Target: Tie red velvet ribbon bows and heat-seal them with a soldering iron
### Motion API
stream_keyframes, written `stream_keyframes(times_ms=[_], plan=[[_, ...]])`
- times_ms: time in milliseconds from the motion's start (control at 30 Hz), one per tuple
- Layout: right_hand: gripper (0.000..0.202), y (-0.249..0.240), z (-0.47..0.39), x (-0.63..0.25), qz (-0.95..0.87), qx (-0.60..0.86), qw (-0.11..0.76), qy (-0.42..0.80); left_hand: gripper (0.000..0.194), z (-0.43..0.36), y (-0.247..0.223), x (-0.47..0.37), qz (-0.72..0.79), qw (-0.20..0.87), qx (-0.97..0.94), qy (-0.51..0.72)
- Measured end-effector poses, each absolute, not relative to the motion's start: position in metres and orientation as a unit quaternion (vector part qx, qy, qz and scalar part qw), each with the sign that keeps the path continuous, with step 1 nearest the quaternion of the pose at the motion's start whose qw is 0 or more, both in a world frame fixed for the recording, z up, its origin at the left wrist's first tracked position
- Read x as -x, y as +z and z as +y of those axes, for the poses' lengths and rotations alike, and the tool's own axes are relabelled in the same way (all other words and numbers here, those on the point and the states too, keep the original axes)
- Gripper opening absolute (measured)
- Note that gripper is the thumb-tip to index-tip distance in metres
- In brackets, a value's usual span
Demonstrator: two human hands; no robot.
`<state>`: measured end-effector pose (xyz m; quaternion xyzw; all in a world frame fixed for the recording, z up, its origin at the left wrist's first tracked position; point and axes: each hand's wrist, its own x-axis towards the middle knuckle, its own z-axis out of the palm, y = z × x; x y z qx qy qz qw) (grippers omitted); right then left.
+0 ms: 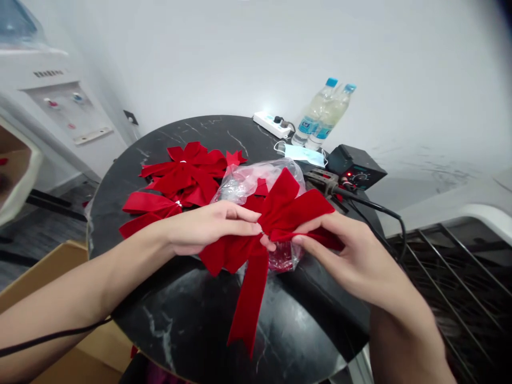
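Note:
A red velvet bow (248,298) is held up over the front middle of the round black table, one tail hanging down. My left hand (218,226) pinches it near its centre, where a thin tie shows. On the right side, my right hand (346,245) grips one of its loops between thumb and fingers. Behind the bow lies a clear plastic bag (236,184) with red material in it. More red bows (188,170) are piled on the left part of the table.
Two bottles (320,117), a power strip (272,124), a blue mask (304,154) and a black control box (358,166) stand or lie along the back right of the black table (168,314). An open cardboard box (96,346) is at lower left, a water dispenser (68,101) beyond.

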<state>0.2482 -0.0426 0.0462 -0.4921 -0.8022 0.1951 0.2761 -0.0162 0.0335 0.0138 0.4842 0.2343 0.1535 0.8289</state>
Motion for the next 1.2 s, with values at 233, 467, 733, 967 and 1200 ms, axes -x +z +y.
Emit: stream_keyframes(times_ms=[233,467,733,967,1200], plan=[[0.004,0.024,-0.083,-0.229,-0.631,0.577,0.478,0.200,0.025,0.023,0.007,0.011,0.294,0.835,-0.382,0.265],[0.021,0.012,-0.068,-0.185,-0.540,0.561,0.483,0.401,0.018,0.010,0.000,0.000,0.240,0.780,-0.492,0.304],[0.020,0.007,-0.064,-0.178,-0.528,0.579,0.480,0.394,0.020,0.003,0.002,-0.002,0.261,0.728,-0.550,0.315],[0.022,0.004,-0.068,-0.180,-0.520,0.581,0.493,0.387,0.029,0.002,0.003,-0.006,0.298,0.714,-0.512,0.374],[0.022,-0.006,-0.068,-0.182,-0.499,0.586,0.509,0.385,0.029,0.000,-0.002,-0.007,0.346,0.694,-0.481,0.410]])
